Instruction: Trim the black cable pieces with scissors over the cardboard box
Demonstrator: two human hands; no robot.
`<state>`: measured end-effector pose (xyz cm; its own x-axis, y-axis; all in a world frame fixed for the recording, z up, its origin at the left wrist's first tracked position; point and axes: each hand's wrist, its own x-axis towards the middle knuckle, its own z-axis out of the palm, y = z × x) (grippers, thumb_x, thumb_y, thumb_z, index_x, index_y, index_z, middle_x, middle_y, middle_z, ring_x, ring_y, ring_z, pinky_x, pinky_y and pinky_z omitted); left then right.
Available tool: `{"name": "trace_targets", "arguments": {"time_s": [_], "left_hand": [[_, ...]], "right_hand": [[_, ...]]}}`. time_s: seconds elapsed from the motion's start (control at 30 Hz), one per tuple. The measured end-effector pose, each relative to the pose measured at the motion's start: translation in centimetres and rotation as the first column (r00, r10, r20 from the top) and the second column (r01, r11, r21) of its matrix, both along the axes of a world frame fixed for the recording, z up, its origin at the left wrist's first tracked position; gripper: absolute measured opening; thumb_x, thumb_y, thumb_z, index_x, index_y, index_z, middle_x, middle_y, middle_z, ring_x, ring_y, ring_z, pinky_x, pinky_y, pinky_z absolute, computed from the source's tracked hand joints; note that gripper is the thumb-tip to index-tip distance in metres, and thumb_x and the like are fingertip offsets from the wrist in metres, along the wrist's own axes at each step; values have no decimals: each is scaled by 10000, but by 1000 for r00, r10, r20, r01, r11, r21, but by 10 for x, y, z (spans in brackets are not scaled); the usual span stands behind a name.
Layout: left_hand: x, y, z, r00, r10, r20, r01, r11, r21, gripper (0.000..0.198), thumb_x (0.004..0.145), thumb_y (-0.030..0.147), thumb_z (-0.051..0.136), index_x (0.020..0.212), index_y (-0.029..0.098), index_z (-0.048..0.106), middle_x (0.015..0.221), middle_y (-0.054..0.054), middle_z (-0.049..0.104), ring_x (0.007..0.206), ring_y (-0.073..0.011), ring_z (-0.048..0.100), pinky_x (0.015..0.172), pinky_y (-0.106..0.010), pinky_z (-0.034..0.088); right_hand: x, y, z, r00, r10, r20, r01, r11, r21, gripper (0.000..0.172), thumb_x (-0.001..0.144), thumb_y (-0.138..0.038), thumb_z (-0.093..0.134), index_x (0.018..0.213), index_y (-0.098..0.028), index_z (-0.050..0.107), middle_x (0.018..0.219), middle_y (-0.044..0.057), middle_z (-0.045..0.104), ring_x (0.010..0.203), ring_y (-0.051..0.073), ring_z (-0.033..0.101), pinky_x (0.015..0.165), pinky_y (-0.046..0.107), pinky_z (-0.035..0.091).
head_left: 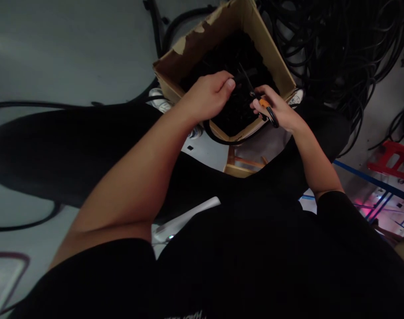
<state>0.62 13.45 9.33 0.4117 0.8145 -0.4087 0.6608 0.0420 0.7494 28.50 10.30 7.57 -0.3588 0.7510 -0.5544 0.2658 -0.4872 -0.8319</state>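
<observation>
My left hand [212,94] is closed around a black hose or rubber strip [245,74], whose short end sticks out to the right past my thumb. In my right hand [273,106] is a pair of scissors [264,103] with orange and black handles. Its blade points up and left, close to the strip's end; whether it touches cannot be told. Both hands are over an open cardboard box [271,48] with torn edges, filled with dark pieces [230,115] too dim to tell apart. A black length [222,141] curves below the box's near edge.
A large tangle of black hoses or cables [321,44] lies beyond the box on the right. More black lengths [32,105] cross the grey floor at left. Below the box shows a wooden piece [238,170]. A red plastic stool-like object [391,158] is at far right.
</observation>
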Motion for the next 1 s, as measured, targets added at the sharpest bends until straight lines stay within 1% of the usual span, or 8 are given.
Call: {"name": "trace_targets", "arguments": {"time_s": [0.13,0.3,0.47,0.6,0.7,0.8,0.93,1.0], "left_hand": [[6,3,1,995,-82,-59,80,996,-31,431,1366,327,458,1457,141,836,1470,-205,891,1410,-377,854,1253,-391,600],[5,5,0,983,-120,-140,112,992,-63,449,1394,296,467,1562,78,821,1551,-219,874,1523,-407,829,1340,-436,575],[3,6,7,971,-179,-157,162,980,-118,468,1377,244,525,1744,150,801,1617,-157,877,1588,-404,813,1381,-446,562],[4,7,15,953,-217,-211,187,970,-154,477,1363,212,567,1774,142,798,1643,-181,872,1599,-409,802,1379,-451,565],[4,9,14,933,-233,-274,197,968,-154,492,1356,229,568,1789,179,796,1684,-169,859,1598,-410,794,1338,-456,586],[2,14,11,931,-227,-286,182,967,-176,494,1362,246,548,1780,186,805,1694,-175,859,1571,-412,803,1321,-462,589],[-2,16,12,960,-141,-241,100,980,-173,500,1365,226,544,1807,151,767,1711,-201,844,1599,-415,788,1369,-484,565],[-3,13,11,977,-90,-195,63,988,-143,529,1334,212,592,1842,143,720,1692,-205,848,1580,-415,791,1365,-498,578]], "right_hand": [[-7,-4,1,996,-67,54,69,997,-34,643,1121,-777,1021,1373,-309,658,1184,34,781,1153,227,825,879,275,746],[-11,-5,5,994,-106,7,106,991,-80,637,1111,-743,1045,1339,-297,651,1214,45,825,1155,216,820,897,269,733],[-9,-5,-3,988,-139,-69,129,983,-129,658,1066,-729,1087,1285,-285,654,1170,37,825,1110,202,817,886,246,726],[-13,-7,-12,991,-118,-63,105,980,-170,694,1043,-771,1090,1250,-294,630,1041,-2,751,952,181,778,775,228,689],[-20,-9,-18,995,-102,-8,99,976,-193,746,1037,-873,1044,1243,-300,613,898,-48,646,740,148,664,588,209,557],[-25,-11,-20,994,-99,49,106,980,-168,806,1000,-938,1035,1228,-308,586,828,-74,575,638,135,562,498,224,461],[-27,-12,-18,992,-103,66,111,985,-131,809,983,-933,1051,1198,-308,585,803,-79,566,622,133,522,486,238,463],[-27,-12,-18,992,-102,69,110,985,-130,802,985,-930,1052,1200,-310,592,812,-76,579,643,138,558,499,234,484]]}}
